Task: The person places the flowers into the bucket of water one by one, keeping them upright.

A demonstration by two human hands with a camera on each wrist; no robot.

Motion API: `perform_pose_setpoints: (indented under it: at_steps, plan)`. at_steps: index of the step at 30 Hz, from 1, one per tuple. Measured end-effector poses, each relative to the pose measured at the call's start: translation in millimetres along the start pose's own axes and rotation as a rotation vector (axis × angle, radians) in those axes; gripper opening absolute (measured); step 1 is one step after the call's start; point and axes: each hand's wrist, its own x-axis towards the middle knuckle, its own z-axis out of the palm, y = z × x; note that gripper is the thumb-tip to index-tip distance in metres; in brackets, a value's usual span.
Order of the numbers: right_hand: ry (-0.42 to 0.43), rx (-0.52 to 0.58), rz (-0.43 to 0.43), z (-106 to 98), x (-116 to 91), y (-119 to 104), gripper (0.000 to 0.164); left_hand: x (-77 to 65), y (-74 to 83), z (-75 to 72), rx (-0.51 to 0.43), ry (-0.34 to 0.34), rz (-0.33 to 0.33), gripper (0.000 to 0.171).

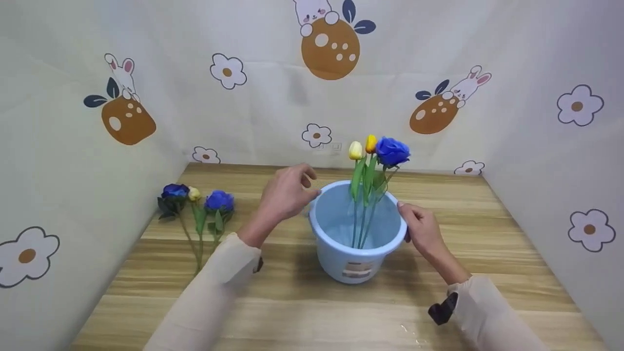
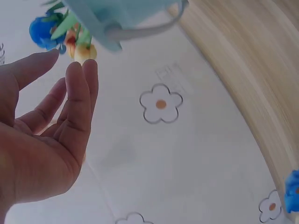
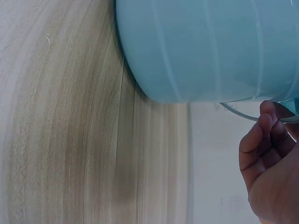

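at the far left a dark blue rose [image 1: 174,190], a small yellow tulip [image 1: 194,194] and a lighter blue rose [image 1: 220,200] lie on the table [image 1: 487,234]; the left sleeve [image 1: 214,287] hides their lower stems, so a low forearm might drag or roll them. next, the left hand [image 1: 291,192] is empty, fingers loosely bent, just beside the rim – it braces nothing, and a careless swing rightward could knock the bucket. the light blue bucket [image 1: 331,253] stands upright mid-table, with a pale yellow tulip [image 1: 356,150], an orange tulip [image 1: 371,144] and a tall blue rose [image 1: 392,151] in it; on such thin stems the heads look top-heavy, and a jolt could slide them sideways. rightmost, the right hand [image 1: 423,229] grips the bucket's edge by its handle [image 3: 239,113] – a one-sided pull would likely tilt or skid it.
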Motion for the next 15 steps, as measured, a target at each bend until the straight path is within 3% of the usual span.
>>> perform_pose_setpoints:
  at_steps: [5, 15]
  plan:
    - [-0.001, -0.012, 0.009, 0.1, -0.5, -0.2, 0.041, -6.3, -21.1, -16.9, -0.066, 0.006, -0.007, 0.028]
    - [-0.002, 0.004, 0.0, 0.4, 0.0, -0.1, 0.042, -19.5, -61.2, -34.8, -0.123, -0.123, -0.087, 0.049]
